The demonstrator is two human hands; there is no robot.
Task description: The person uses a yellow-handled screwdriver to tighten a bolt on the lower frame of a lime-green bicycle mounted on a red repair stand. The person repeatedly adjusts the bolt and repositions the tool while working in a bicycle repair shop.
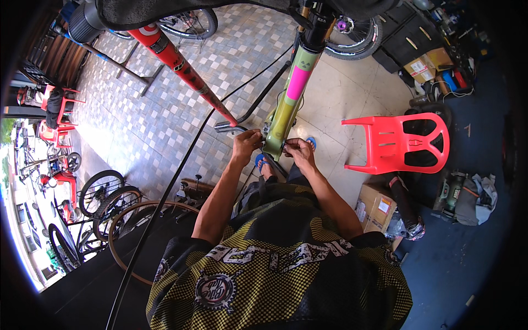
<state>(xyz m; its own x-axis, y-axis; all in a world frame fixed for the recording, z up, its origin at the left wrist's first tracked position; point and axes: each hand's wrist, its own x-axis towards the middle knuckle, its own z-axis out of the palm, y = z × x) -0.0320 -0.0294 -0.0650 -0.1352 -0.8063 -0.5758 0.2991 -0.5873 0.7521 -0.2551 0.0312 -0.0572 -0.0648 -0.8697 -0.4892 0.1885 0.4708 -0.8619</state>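
Black cover nearest the camera, overlapping the upper ends of both tubes. Below it, on the near side, your shirt.

Green tube: slants from the far side down toward you, pink band midway, its lower end between your two hands in the middle of the scene. Red tube slants in from the far left, its tip near your left hand.

Left hand: fingers bent at the left side of the green tube's lower end, beside a small metal fitting. Right hand: thumb and forefinger drawn together at the right side of the same end. Whether either pinches a small part, you cannot tell from here; the fingertips are too small and partly turned away. No tool shows in either.

Progress, as judged: the green tube is up within reach and you are at work on its lower end. Done: the positioning, apparently. Open: whatever both hands are settling there. Whether the fitting is seated, loose or fastened is not visible, so completion cannot be confirmed.

Surroundings: one wheel far left, another far right; red chair to the right; carton just nearer.
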